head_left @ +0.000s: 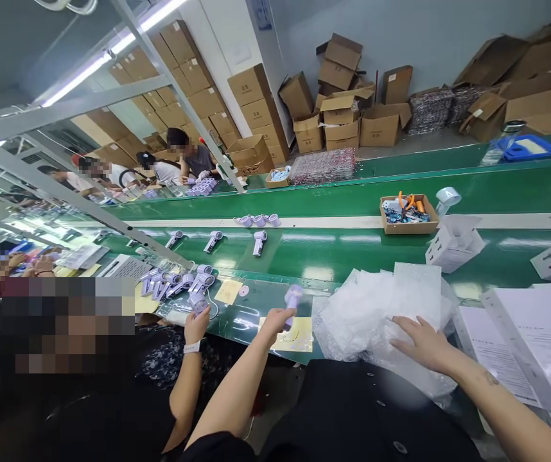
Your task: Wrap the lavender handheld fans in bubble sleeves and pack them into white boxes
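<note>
Left hand point(275, 323) grips lilac fan point(293, 296), head pointing away; bubble bags point(367, 298) lie rightward, nearer the spread, unclenched right hand point(422, 344).

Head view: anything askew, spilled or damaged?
By the wall, several open cartons sit tilted and jumbled, unlike the neatly stacked cartons beside them. The translucent bags at the right hand look rumpled; nothing there looks spilled or broken.

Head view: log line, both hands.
left hand: holds purple device | right hand: spread over bubble-wrap bags | green belt: similar units
</note>
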### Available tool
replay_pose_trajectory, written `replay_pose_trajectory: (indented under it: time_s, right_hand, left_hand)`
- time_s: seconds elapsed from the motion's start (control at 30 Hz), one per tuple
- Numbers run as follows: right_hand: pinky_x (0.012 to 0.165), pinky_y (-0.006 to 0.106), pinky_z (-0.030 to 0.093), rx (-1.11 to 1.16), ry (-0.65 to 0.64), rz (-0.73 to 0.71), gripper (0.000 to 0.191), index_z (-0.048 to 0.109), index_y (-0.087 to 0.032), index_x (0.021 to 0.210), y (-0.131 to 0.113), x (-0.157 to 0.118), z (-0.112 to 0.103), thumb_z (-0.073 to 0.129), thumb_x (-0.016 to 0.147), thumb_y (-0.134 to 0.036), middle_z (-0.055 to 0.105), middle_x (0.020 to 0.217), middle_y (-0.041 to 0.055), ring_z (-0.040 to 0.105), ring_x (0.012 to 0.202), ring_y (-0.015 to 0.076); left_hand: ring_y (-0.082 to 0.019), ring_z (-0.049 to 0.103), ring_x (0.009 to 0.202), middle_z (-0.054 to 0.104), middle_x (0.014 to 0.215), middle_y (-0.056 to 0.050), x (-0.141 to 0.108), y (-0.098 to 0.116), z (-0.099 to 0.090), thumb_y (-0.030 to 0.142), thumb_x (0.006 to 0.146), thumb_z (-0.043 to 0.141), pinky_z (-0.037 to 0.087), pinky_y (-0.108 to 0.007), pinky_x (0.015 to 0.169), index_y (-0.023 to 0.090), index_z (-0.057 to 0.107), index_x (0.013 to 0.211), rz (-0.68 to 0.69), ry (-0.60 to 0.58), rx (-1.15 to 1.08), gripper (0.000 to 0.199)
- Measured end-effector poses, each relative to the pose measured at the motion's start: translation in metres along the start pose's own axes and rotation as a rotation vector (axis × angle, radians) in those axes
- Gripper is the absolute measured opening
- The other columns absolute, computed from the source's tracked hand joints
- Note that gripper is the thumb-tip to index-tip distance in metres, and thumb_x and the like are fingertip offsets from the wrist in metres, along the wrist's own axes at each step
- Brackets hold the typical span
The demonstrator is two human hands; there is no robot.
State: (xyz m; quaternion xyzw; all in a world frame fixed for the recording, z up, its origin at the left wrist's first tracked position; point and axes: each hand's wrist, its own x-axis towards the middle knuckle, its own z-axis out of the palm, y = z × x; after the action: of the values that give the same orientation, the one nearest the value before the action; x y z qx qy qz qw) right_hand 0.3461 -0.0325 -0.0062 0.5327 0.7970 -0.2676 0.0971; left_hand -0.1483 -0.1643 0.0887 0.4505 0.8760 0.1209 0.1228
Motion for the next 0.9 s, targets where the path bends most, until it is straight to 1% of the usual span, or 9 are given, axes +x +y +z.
replay_pose_trajectory:
  time_s: [0.13,0.23,0.3,0.37,0.5,0.6,0.7,0.8,0.9]
  right_hand:
    - [0.101,0.077,0.016,-0.098,0.001,0.039,0.062,0.038,-0.029,0.144,-0.002,0.008,0.020,0.043,0.084,-0.045,0.021,0.155,-0.0007,0.009,0.142,0.0423]
    - [0.104,0.072,0.016,-0.126,0.119,0.021,0.058,0.039,-0.027,0.143,0.002,0.009,0.047,0.038,0.088,-0.044,0.016,0.157,-0.0031,0.003,0.144,0.0385]
    - [0.106,0.069,0.019,-0.106,0.208,-0.013,0.056,0.046,-0.026,0.139,0.011,0.005,0.060,0.037,0.088,-0.048,0.022,0.155,-0.0015,0.006,0.144,0.0368]
    - [0.105,0.066,0.025,-0.048,0.299,-0.036,0.052,0.056,-0.022,0.129,0.019,-0.003,0.066,0.039,0.088,-0.048,0.034,0.151,0.0034,0.017,0.142,0.0363]
    - [0.100,0.064,0.033,-0.016,0.720,-0.137,0.039,0.069,-0.016,0.100,0.020,-0.023,0.052,0.040,0.089,-0.040,0.056,0.130,0.0129,0.036,0.133,0.0392]
    - [0.099,0.054,0.040,-0.003,0.964,-0.351,0.027,0.066,-0.014,0.096,0.005,-0.031,0.031,0.047,0.088,-0.032,0.060,0.122,0.0151,0.041,0.129,0.0356]
    - [0.096,0.044,0.046,0.065,0.995,-0.527,0.018,0.061,-0.017,0.101,-0.010,-0.031,0.016,0.052,0.088,-0.025,0.061,0.117,0.0117,0.048,0.123,0.0279]
    - [0.096,0.042,0.047,0.096,0.967,-0.549,0.016,0.059,-0.020,0.102,-0.013,-0.026,0.011,0.053,0.088,-0.024,0.062,0.113,0.0097,0.051,0.119,0.0253]
    - [0.099,0.044,0.043,0.109,1.005,-0.374,0.019,0.059,-0.017,0.100,-0.005,-0.014,-0.001,0.047,0.090,-0.028,0.058,0.118,0.0137,0.050,0.119,0.0274]
  left_hand:
    - [-0.017,0.057,0.096,0.059,0.105,-0.008,-0.017,0.099,0.080,0.053,0.088,0.047,0.048,-0.037,0.087,0.013,0.056,0.112,0.273,-0.108,-0.059,0.048]
    - [-0.015,0.056,0.097,0.058,0.110,-0.008,-0.024,0.182,0.152,0.048,0.089,0.048,0.048,-0.035,0.088,0.015,0.057,0.111,0.509,-0.267,-0.054,0.040]
    - [-0.019,0.056,0.100,0.058,0.109,-0.010,-0.026,0.220,0.189,0.043,0.083,0.059,0.048,-0.039,0.089,0.014,0.056,0.112,0.646,-0.388,-0.008,0.042]
    - [-0.025,0.054,0.105,0.057,0.114,-0.014,-0.027,0.237,0.210,0.037,0.079,0.061,0.046,-0.042,0.091,0.015,0.052,0.122,0.739,-0.453,0.034,0.049]
    - [-0.034,0.049,0.116,0.053,0.123,-0.017,-0.020,0.233,0.213,0.036,0.075,0.064,0.039,-0.051,0.098,0.019,0.045,0.132,0.804,-0.517,0.084,0.063]
    - [-0.032,0.054,0.111,0.059,0.117,-0.013,-0.001,0.231,0.199,0.041,0.066,0.072,0.041,-0.046,0.097,0.022,0.058,0.119,0.781,-0.601,0.079,0.057]
    - [-0.021,0.060,0.101,0.065,0.109,-0.007,0.026,0.236,0.184,0.043,0.078,0.059,0.046,-0.032,0.091,0.022,0.064,0.106,0.687,-0.620,0.005,0.035]
    - [-0.018,0.060,0.101,0.064,0.112,-0.010,0.042,0.236,0.178,0.039,0.091,0.038,0.046,-0.029,0.088,0.016,0.061,0.114,0.536,-0.519,-0.087,0.040]
    - [-0.020,0.061,0.095,0.066,0.109,-0.010,0.038,0.231,0.182,0.047,0.076,0.061,0.047,-0.029,0.083,0.015,0.062,0.115,0.471,-0.511,-0.152,0.050]
